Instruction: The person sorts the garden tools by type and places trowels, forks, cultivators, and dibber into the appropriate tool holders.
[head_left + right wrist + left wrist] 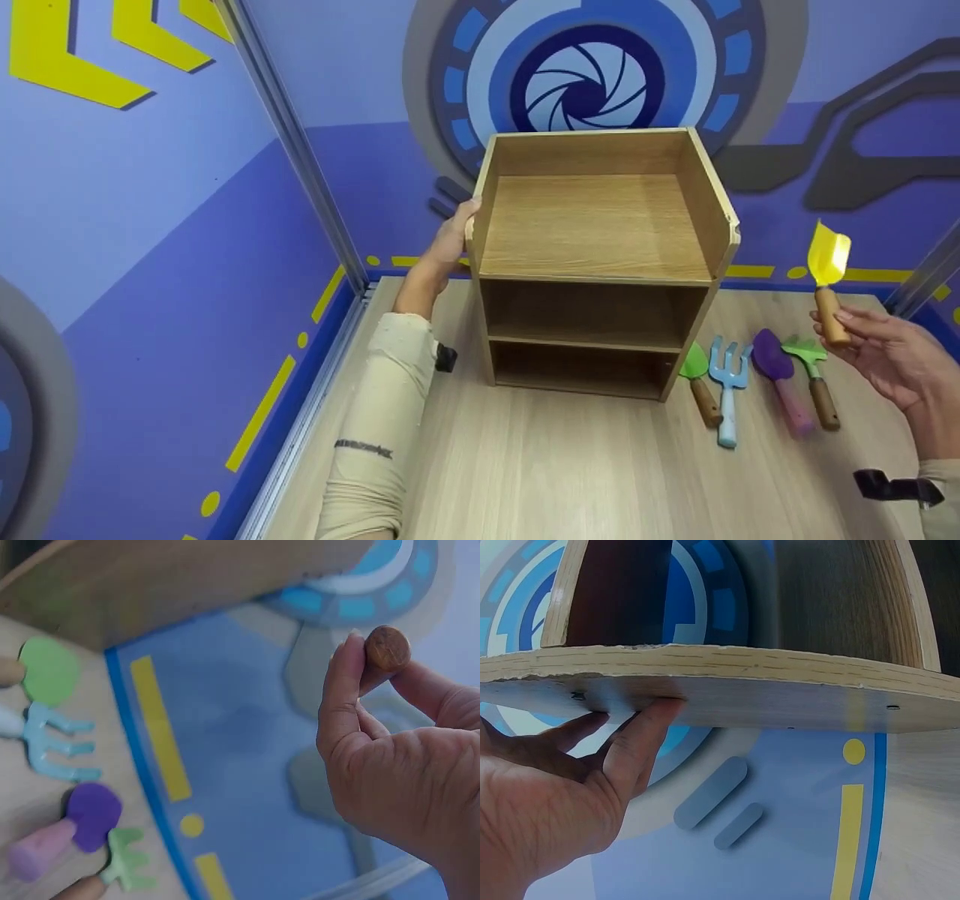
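1. One yellow trowel (829,266) was pinched in the right grip (896,356), above the tabletop (570,457), right of the shelf (592,225).
2. The left grip (448,240) rested against the shelf's side, unclenched.
3. The step seemed a carry; next called for a steady shelf.

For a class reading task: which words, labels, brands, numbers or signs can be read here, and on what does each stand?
No readable word, label, brand or number on the shelf unit, the yellow shovel, the green trowel, blue fork, purple trowel or green rake.
The dark mark on the left sleeve: too blurred to tell whether it is lettering.
The wall: only shapes, among them yellow chevrons and a round emblem.
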`<state>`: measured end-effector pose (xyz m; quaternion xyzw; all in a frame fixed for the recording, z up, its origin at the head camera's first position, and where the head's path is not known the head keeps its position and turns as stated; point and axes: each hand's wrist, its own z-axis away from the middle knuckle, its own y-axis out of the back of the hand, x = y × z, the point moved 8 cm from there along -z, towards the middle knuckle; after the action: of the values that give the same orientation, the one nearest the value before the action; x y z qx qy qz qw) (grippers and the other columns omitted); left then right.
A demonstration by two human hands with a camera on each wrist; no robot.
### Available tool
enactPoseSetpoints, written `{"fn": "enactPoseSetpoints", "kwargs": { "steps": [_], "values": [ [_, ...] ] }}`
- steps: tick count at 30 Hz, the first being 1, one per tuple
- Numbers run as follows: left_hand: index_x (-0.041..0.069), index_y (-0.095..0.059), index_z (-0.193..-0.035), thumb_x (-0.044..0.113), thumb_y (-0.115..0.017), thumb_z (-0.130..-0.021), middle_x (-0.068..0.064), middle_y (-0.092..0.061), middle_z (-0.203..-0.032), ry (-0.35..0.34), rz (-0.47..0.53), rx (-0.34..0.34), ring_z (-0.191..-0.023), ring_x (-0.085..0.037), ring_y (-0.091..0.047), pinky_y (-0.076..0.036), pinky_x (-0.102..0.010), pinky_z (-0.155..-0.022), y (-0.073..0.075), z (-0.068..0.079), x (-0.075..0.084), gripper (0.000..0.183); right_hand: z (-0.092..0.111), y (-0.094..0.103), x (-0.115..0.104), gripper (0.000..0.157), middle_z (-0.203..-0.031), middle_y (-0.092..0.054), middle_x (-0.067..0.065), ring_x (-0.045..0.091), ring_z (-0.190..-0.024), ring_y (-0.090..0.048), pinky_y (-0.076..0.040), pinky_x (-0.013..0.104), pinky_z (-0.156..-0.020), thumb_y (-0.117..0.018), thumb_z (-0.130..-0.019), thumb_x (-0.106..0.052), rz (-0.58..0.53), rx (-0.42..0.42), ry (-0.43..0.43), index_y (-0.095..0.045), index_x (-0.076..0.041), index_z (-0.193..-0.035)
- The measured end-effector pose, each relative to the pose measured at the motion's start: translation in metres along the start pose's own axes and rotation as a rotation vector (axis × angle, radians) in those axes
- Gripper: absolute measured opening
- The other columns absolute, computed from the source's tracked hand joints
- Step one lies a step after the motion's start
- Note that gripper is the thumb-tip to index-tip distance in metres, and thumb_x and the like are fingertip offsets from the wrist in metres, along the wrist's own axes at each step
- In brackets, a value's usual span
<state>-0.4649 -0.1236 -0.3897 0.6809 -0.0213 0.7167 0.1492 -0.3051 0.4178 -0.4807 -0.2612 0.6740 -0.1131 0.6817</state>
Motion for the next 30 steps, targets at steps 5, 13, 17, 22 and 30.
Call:
{"fn": "enactPoseSetpoints", "kwargs": {
  "steps": [5, 13, 17, 22, 30],
  "values": [
    [0.022, -0.035, -0.168, 0.069, -0.037, -0.103, -0.009, -0.04, -0.17, -0.006, -0.001, 0.004, -0.156, -0.032, -0.038, -0.028, -0.061, -0.129, 0.002, 0.002, 0.0, 0.08, -0.003, -0.033, -0.011, 0.043, -0.119, -0.077, 0.006, 0.021, -0.104, -0.079, -0.064, 0.029, -0.088, -0.035, -0.113, 0.002, 0.062, -0.021, 0.029, -0.072, -0.011, -0.13],
    [0.024, -0.034, -0.169, 0.064, -0.035, -0.105, -0.006, -0.037, -0.173, -0.036, 0.021, -0.012, -0.156, -0.031, -0.039, -0.029, -0.057, -0.13, 0.0, 0.0, 0.002, 0.075, -0.006, -0.09, -0.033, 0.045, -0.122, -0.078, 0.014, 0.027, -0.105, -0.081, -0.065, 0.034, -0.087, -0.033, -0.111, 0.009, 0.071, -0.091, 0.131, -0.068, -0.003, -0.136],
    [0.026, -0.032, -0.169, 0.065, -0.035, -0.105, -0.004, -0.031, -0.176, -0.034, 0.011, -0.01, -0.159, -0.031, -0.035, -0.026, -0.057, -0.131, 0.0, 0.001, 0.003, 0.074, -0.008, -0.115, -0.043, 0.046, -0.125, -0.077, 0.014, 0.028, -0.106, -0.081, -0.065, 0.035, -0.087, -0.032, -0.111, 0.01, 0.08, -0.131, 0.157, -0.066, -0.001, -0.141],
    [0.026, -0.034, -0.169, 0.067, -0.037, -0.104, -0.007, -0.036, -0.173, -0.012, 0.009, -0.011, -0.157, -0.035, -0.037, -0.029, -0.063, -0.128, 0.001, 0.001, 0.001, 0.077, -0.011, -0.139, -0.05, 0.046, -0.128, -0.074, 0.012, 0.027, -0.106, -0.08, -0.066, 0.035, -0.085, -0.034, -0.11, 0.01, 0.12, -0.142, 0.162, -0.065, -0.001, -0.143],
    [0.026, -0.031, -0.17, 0.065, -0.035, -0.105, -0.004, -0.03, -0.178, -0.03, 0.005, -0.016, -0.163, -0.031, -0.029, -0.023, -0.06, -0.132, 0.0, 0.0, 0.001, 0.075, -0.024, -0.168, -0.051, 0.04, -0.126, -0.074, 0.009, 0.023, -0.102, -0.077, -0.066, 0.035, -0.082, -0.043, -0.108, 0.01, 0.218, -0.078, 0.129, -0.07, -0.002, -0.136]
  ]
}}
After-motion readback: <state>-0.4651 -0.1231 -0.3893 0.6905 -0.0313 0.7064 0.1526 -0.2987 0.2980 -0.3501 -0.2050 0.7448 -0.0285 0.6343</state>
